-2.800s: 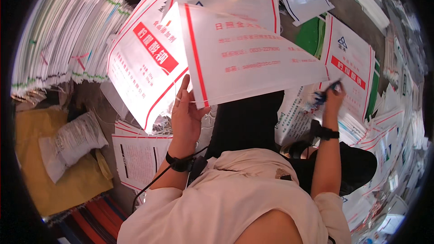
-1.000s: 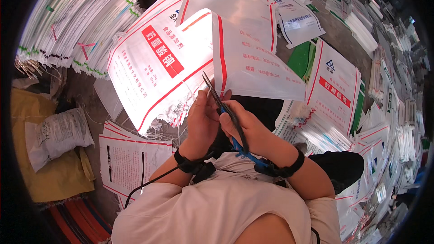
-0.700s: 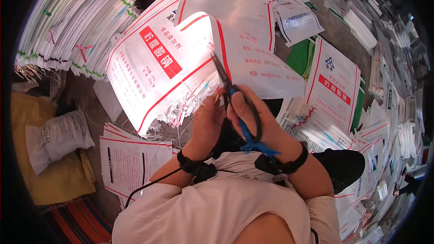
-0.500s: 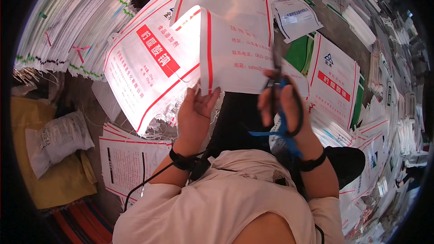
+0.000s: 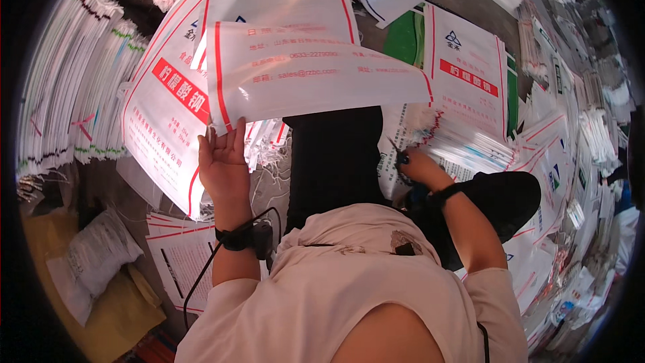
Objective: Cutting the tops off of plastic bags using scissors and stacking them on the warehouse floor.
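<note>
My left hand (image 5: 224,167) pinches the lower left corner of a white sack (image 5: 316,60) with red stripes and red print. The sack stretches to the right above my dark trouser legs (image 5: 336,161), and its lower edge hangs loose there. My right hand (image 5: 424,169) is closed round a pair of scissors (image 5: 399,151), low beside my knee and apart from the sack. The scissors' dark blades point up and left; their handles are mostly hidden by the hand. Under the held sack lies a stack of similar sacks (image 5: 156,131) with a red label panel.
Tall stacks of folded white sacks (image 5: 54,101) stand at the left. A stuffed white bag (image 5: 94,255) rests on yellow cloth (image 5: 131,309). Another pile of printed sacks (image 5: 467,87) lies on the right, with more stacks beyond. Loose threads (image 5: 272,175) trail near my left hand.
My left hand has moved left, drawing the sack's corner along and spreading the sack sideways. My right hand has dropped with the scissors, away from the sack's edge. The whole view has shifted.
</note>
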Tool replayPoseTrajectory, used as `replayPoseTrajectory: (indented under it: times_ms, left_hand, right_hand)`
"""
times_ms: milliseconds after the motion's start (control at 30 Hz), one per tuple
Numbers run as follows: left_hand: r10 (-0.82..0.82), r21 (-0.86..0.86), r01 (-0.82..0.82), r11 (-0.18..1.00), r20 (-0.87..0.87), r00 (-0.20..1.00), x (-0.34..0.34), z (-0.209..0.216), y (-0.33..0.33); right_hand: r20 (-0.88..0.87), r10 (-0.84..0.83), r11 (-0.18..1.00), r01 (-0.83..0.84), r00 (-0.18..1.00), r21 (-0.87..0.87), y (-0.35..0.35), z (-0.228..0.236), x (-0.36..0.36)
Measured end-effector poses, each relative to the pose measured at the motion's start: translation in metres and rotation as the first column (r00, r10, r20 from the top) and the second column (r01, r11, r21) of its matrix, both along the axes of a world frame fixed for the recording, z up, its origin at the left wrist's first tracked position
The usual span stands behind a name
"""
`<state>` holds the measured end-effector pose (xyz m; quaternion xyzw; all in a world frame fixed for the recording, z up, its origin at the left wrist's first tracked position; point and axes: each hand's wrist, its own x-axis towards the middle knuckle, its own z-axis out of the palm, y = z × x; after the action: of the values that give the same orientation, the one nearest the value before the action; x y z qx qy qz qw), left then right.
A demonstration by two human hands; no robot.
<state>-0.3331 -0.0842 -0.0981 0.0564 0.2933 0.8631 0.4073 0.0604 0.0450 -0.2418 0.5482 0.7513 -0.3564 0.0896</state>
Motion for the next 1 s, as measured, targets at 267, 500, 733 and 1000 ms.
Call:
replayPoseTrajectory:
  times_ms: [267,500,733,1000]
  left_hand:
    - [0.009,-0.045,-0.009,0.999,0.007,1.000,0.002,-0.010,-0.010]
    - [-0.054,-0.097,0.058,0.994,0.043,0.998,-0.004,-0.032,-0.018]
    - [-0.509,-0.432,0.472,0.769,0.034,0.860,0.003,-0.092,-0.038]
    - [-0.953,-0.950,-0.090,-0.299,0.293,0.076,-0.027,-0.188,-0.092]
  right_hand:
    - [-0.474,-0.205,0.978,0.156,0.856,-0.141,0.006,0.037,-0.057]
    - [-0.919,-0.273,0.960,0.144,0.283,-0.241,0.021,0.131,-0.113]
    - [-0.833,-0.550,0.811,0.204,-0.051,-0.548,0.055,0.158,-0.133]
    - [-0.935,-0.344,0.860,0.429,0.085,-0.277,0.086,0.200,-0.073]
